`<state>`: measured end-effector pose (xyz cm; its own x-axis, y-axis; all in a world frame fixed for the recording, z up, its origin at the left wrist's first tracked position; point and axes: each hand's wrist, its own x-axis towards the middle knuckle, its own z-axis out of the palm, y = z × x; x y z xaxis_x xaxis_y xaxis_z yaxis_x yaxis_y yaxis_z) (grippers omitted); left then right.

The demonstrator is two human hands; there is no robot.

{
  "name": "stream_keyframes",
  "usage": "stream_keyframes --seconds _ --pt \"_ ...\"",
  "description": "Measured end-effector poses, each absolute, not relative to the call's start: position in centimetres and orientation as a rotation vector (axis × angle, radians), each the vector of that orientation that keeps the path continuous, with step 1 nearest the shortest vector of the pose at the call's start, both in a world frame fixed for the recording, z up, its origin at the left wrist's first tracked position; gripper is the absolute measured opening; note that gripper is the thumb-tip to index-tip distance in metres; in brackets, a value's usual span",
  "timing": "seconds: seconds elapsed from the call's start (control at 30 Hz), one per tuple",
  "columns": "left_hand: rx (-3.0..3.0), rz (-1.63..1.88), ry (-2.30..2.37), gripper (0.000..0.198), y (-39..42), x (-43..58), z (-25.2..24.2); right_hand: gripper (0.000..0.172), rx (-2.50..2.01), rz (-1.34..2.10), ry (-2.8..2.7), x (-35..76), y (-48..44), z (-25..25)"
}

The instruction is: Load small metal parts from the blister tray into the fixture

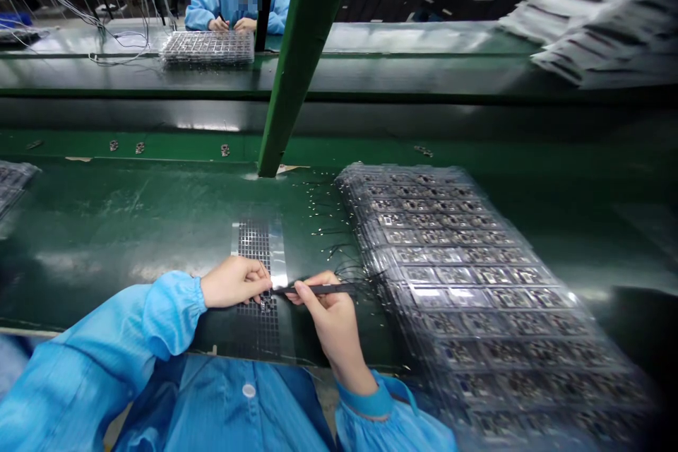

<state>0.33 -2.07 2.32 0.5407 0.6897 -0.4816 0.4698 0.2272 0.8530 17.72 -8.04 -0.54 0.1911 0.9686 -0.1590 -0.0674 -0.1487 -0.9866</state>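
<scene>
Along the green desk (106,226), your right hand (331,318) pinches black tweezers (323,289) while your left hand (233,282) curls on a perforated metal strip (257,247).

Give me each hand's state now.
Left hand: closed over a perforated strip; holding anything cannot be told.
Right hand: closed, holding black tweezers.

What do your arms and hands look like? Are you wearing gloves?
The left sleeve and right sleeve of the work smock are shiny light blue, with snug cuffs at the wrists. The left hand and right hand are bare, no gloves. The smock has a round white button.
</scene>
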Motion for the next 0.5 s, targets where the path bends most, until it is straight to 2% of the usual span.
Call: stream_keyframes --seconds 0.5 --pt "1.437 0.208 1.081 0.022 -2.07 0.25 2.27 0.034 -1.403 1.193 -0.930 17.43 -8.07 -0.38"
